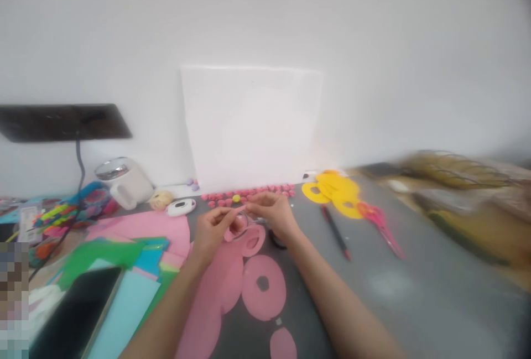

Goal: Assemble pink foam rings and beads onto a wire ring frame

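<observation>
Hands meet above a grey tabletop (415, 287): the left hand (212, 230) and the right hand (271, 212) both pinch a small pink paper piece (238, 225) between fingertips, each grip narrow and closed on it, just above larger pink paper discs (264, 287). Rolling such a piece well would likely call for light, even pressure from both sides and slow turns, so that it does not crease. Yellow rings (336, 188), pink scissors (379, 225) and a pen (335, 232) lie to the right.
</observation>
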`<state>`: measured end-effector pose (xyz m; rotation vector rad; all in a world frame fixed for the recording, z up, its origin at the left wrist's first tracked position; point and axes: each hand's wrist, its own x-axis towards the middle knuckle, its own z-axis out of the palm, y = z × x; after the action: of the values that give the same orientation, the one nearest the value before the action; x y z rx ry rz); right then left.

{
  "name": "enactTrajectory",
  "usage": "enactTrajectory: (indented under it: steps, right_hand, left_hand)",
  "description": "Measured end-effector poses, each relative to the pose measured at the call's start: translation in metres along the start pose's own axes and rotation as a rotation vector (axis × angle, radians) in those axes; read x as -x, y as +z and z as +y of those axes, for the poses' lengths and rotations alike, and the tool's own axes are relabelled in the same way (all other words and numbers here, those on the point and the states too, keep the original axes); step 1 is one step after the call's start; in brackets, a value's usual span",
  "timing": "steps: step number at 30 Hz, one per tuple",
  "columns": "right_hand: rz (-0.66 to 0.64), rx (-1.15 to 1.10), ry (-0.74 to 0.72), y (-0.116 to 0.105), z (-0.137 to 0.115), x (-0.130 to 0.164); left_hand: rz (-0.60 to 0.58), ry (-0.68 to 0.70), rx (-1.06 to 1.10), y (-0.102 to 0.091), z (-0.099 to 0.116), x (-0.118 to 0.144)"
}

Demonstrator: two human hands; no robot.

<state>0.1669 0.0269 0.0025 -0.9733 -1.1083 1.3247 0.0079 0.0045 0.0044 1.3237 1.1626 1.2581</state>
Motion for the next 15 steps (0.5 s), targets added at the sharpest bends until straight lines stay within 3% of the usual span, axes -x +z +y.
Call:
enactTrajectory:
  steps: [15]
  right_hand:
    - [-0.097, -0.002, 0.03, 0.0021, 0.0013, 0.0027]
  left_hand:
    - [-0.034, -0.021, 0.016, 0.0001, 0.0031, 0.0031]
